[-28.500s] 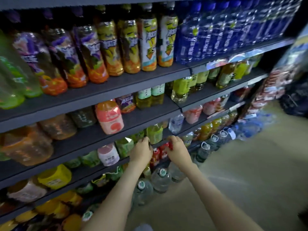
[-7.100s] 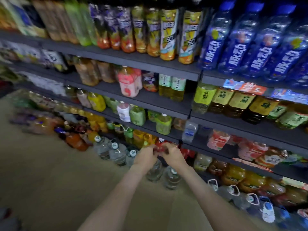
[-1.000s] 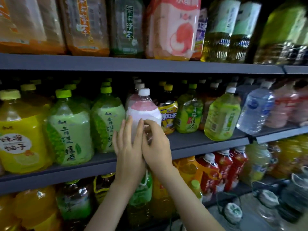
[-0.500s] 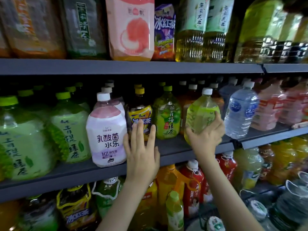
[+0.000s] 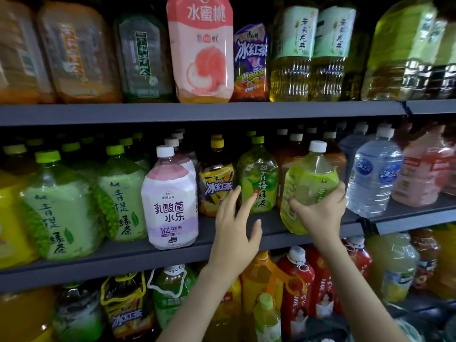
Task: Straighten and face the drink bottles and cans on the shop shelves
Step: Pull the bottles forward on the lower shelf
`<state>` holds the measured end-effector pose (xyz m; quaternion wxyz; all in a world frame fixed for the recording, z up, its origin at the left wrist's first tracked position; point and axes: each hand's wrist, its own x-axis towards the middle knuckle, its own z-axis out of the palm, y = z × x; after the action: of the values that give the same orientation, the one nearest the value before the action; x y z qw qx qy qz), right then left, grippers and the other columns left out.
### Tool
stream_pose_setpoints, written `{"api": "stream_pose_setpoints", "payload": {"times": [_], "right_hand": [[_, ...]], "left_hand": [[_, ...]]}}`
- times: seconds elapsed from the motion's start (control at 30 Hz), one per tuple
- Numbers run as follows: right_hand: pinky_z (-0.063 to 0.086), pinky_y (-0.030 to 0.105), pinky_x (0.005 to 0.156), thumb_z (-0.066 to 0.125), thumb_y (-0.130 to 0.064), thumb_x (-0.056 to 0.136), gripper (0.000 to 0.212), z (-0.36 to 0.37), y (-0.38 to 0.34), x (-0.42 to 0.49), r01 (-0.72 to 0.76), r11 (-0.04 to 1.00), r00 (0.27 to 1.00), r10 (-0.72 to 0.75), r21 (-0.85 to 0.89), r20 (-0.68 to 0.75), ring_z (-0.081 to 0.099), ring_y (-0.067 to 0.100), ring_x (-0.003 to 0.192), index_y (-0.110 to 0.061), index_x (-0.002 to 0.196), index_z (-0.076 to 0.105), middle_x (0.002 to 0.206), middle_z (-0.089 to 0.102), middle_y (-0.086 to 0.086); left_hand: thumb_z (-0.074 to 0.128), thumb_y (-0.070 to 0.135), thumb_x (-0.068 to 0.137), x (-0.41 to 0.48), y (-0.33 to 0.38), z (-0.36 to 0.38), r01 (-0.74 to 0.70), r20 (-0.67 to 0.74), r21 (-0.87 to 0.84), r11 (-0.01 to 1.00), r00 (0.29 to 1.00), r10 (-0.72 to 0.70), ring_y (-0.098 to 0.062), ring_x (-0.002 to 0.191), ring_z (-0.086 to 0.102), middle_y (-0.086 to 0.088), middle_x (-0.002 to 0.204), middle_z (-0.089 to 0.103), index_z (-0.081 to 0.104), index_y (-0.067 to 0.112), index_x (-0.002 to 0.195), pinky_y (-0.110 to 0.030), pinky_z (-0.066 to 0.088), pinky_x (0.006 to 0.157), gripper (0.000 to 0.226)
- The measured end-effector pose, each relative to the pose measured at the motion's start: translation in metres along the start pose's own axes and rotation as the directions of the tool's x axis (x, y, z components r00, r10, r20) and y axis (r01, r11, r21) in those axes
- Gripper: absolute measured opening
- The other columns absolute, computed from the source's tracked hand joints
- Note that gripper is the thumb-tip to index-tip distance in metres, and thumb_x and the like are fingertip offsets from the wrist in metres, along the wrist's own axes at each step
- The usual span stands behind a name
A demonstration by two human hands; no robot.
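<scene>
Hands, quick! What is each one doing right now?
Left hand: open, fingers spread, holding nothing.
Right hand: closed around the tilted yellow-green bottle at the shelf edge.

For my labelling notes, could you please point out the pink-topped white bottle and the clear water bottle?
Pink-topped white bottle point(image 5: 169, 208): head view, front label.
Clear water bottle point(image 5: 372, 176): head view, blue-logo body.
</scene>
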<state>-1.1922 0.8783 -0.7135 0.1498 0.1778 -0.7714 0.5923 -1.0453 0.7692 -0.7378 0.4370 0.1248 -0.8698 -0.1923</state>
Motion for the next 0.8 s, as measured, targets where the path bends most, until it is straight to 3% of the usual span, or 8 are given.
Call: {"api": "stream_pose_setpoints", "payload": {"times": [0.1,0.23,0.37,0.5,0.63,0.8], "right_hand": [[0.031,0.046,0.109,0.086,-0.026,0.06,0.115,-0.006,-0.005,-0.026,0.035,0.996,0.999,-0.037,0.081,0.028,0.027,0.031,0.132,-0.004,0.146,0.014,0.139,0.032,0.017],[0.036,0.045,0.106,0.086,-0.035,0.055,0.113,-0.005,-0.023,-0.062,0.113,0.978,0.986,-0.133,0.176,0.106,0.034,0.023,0.128,-0.014,0.145,0.02,0.133,0.037,0.006],[0.046,0.048,0.097,0.087,-0.044,0.046,0.112,0.006,-0.055,-0.086,0.159,0.949,0.966,-0.206,0.271,0.156,0.048,0.022,0.121,-0.024,0.14,0.031,0.127,0.048,0.001],[0.046,0.046,0.097,0.084,-0.053,0.04,0.118,0.013,-0.098,-0.099,0.237,0.912,0.934,-0.309,0.336,0.18,0.047,0.021,0.122,-0.025,0.14,0.029,0.128,0.046,-0.002],[0.049,0.044,0.093,0.083,-0.045,0.044,0.107,0.023,-0.143,-0.109,0.314,0.872,0.901,-0.398,0.375,0.171,0.048,0.02,0.119,-0.027,0.138,0.034,0.124,0.049,-0.003],[0.044,0.041,0.094,0.078,-0.036,0.048,0.097,0.026,-0.186,-0.123,0.405,0.829,0.868,-0.482,0.386,0.124,0.041,0.014,0.112,-0.025,0.135,0.035,0.117,0.046,-0.006]], "left_hand": [[0.053,0.044,0.092,0.009,0.021,-0.007,0.172,0.192,-0.375,0.911,0.976,-0.105,0.001,0.139,0.02,0.017,0.151,0.024,0.026,0.06,0.134,-0.038,0.027,0.115,0.052],[0.062,0.054,0.08,0.012,0.043,-0.02,0.226,0.275,-0.594,0.772,0.959,-0.068,0.003,0.136,0.03,0.024,0.149,0.027,0.015,0.063,0.138,-0.037,0.032,0.113,0.075],[0.077,0.034,0.074,0.013,0.046,-0.054,0.133,0.129,-0.601,0.788,0.989,-0.069,0.001,0.126,0.046,0.021,0.138,0.045,0.019,0.057,0.139,-0.033,0.042,0.105,0.09],[0.078,0.038,0.069,0.019,0.039,-0.102,0.011,-0.001,-0.52,0.854,1.0,-0.013,-0.001,0.121,0.05,0.02,0.13,0.053,0.028,0.054,0.135,-0.032,0.045,0.102,0.084],[0.079,0.022,0.072,0.03,0.036,-0.147,-0.075,-0.108,-0.524,0.849,0.994,0.021,-0.001,0.113,0.058,0.023,0.12,0.06,0.039,0.044,0.13,-0.02,0.047,0.092,0.073],[0.078,0.026,0.07,0.041,0.032,-0.188,-0.073,-0.147,-0.544,0.836,0.989,-0.01,-0.01,0.112,0.061,0.011,0.121,0.063,0.038,0.03,0.138,-0.039,0.049,0.096,0.079]]}}
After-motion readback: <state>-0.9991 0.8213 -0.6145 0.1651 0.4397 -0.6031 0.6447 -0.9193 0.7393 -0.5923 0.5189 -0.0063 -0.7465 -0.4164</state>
